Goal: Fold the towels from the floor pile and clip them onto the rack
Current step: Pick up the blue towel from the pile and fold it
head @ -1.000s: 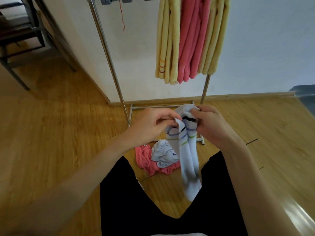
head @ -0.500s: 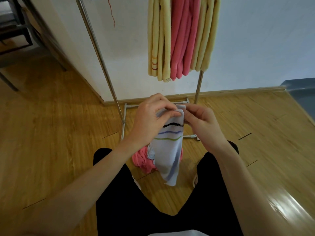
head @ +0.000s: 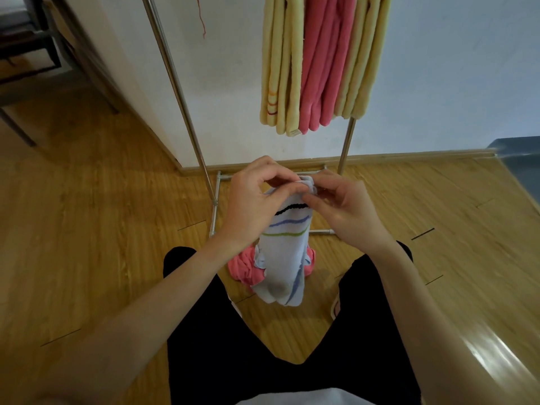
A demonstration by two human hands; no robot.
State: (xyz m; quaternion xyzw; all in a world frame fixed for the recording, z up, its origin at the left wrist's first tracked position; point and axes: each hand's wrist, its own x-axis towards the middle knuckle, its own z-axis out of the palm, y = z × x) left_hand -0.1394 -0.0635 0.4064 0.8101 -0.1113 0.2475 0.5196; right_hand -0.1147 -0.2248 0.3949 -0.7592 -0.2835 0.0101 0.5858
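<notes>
A white towel (head: 285, 252) with black, blue and green stripes hangs folded lengthwise in front of me. My left hand (head: 252, 200) pinches its top edge from the left, and my right hand (head: 344, 206) pinches the same edge from the right. Below it on the floor lies a pink towel (head: 242, 267), mostly hidden behind the white one. The metal rack (head: 178, 83) stands against the wall, with yellow towels (head: 282, 68) and a pink towel (head: 324, 59) hanging from its top.
The rack's base bars (head: 214, 211) lie on the wooden floor just beyond my hands. A dark chair frame (head: 35, 48) stands at the far left. A blue-grey object (head: 523, 159) sits at the right edge. My black-clad legs fill the bottom.
The towel went from a twisted bunch to a flat folded strip. Both hands moved together to its top edge and lifted slightly.
</notes>
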